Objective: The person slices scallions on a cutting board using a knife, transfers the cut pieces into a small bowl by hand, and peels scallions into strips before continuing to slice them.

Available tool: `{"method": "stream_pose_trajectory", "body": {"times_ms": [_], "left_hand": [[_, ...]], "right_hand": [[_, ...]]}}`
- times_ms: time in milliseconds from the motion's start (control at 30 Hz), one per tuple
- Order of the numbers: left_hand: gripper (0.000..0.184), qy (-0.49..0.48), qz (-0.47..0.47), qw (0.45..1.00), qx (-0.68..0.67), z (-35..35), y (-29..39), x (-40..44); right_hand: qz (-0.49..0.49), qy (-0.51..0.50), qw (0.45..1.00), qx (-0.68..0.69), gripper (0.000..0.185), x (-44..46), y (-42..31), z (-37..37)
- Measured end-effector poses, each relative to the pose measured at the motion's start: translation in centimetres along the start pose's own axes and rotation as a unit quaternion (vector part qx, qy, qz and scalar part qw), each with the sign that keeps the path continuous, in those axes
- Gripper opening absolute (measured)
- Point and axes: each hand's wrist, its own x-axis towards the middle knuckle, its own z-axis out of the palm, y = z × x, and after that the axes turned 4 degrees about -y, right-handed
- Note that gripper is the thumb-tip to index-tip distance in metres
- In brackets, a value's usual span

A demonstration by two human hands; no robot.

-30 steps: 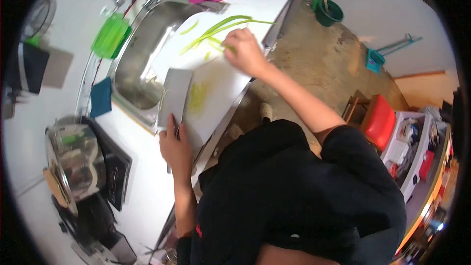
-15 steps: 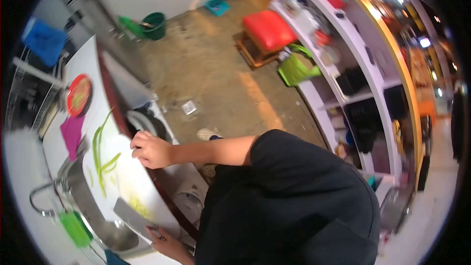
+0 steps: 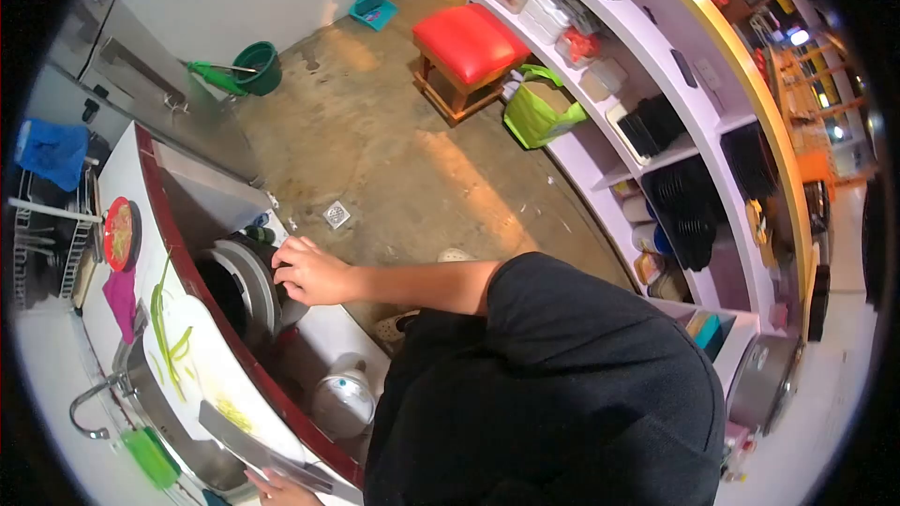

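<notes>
My left hand (image 3: 284,490), at the bottom edge and partly cut off, is closed on a wide-bladed kitchen knife (image 3: 246,443). The blade lies low over the white cutting board (image 3: 211,356), beside a small heap of pale green cut pieces (image 3: 232,414). Farther up the board lie long green vegetable strips (image 3: 160,323) and some shorter bits. My right hand (image 3: 311,272) hangs just past the counter's dark red edge, fingers loosely bent and apart, with nothing visible in them. Below it on the lower shelf are a grey round pot (image 3: 262,290) and a white lidded container (image 3: 344,403).
Beyond the board are a metal sink (image 3: 183,426), a red-rimmed plate (image 3: 120,234) of food, a purple cloth (image 3: 120,303) and a dish rack (image 3: 37,248). A red stool (image 3: 469,42), a green bag (image 3: 544,111) and curved shelves (image 3: 647,159) stand across the floor.
The view has shifted, so the counter sits farther left. My right hand has drawn back from the board's edge and its fingers have loosened. The knife stays in my left hand.
</notes>
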Motion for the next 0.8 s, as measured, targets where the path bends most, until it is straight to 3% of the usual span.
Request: {"method": "stream_pose_trajectory", "body": {"times_ms": [100,200,300,333,500,567,633,700,767,800], "left_hand": [[0.057,0.009,-0.058,0.998,-0.003,-1.8,2.4,-4.5],[0.057,0.053,-0.028,0.998,0.012,-0.1,3.4,-9.8],[0.05,0.034,-0.068,0.997,-0.031,-2.3,12.3,-17.9],[0.051,-0.039,-0.091,0.989,-0.106,-3.6,14.9,-20.0],[0.046,-0.035,-0.081,0.99,-0.112,-4.8,18.7,-28.4],[0.046,-0.021,-0.092,0.99,-0.104,-5.7,18.8,-31.3],[0.046,-0.017,-0.123,0.989,-0.083,-6.3,18.9,-34.2],[0.045,-0.019,-0.146,0.986,-0.073,-6.6,19.5,-37.1],[0.046,-0.021,-0.168,0.983,-0.073,-7.1,20.5,-40.3],[0.046,-0.021,-0.167,0.983,-0.075,-6.8,20.4,-41.9]], "right_hand": [[-0.013,-0.014,1.0,0.013,0.013,-1.2,1.6,-3.1],[-0.019,-0.061,0.998,0.003,0.015,-3.4,4.8,-7.2],[-0.023,-0.11,0.992,-0.049,0.013,-6.8,9.7,-11.6],[-0.022,-0.12,0.991,-0.063,0.014,-8.3,11.9,-12.9],[0.034,-0.179,0.958,-0.223,0.016,-18.6,22.7,-20.2],[0.164,-0.282,0.911,-0.255,0.012,-22.5,25.8,-23.6],[0.205,-0.301,0.895,-0.256,0.014,-27.8,29.5,-26.9],[0.297,-0.313,0.851,-0.299,0.019,-29.9,27.7,-31.8],[0.424,-0.365,0.763,-0.323,0.027,-32.5,27.7,-34.9],[0.428,-0.372,0.758,-0.321,0.028,-33.3,27.6,-35.8]]}}
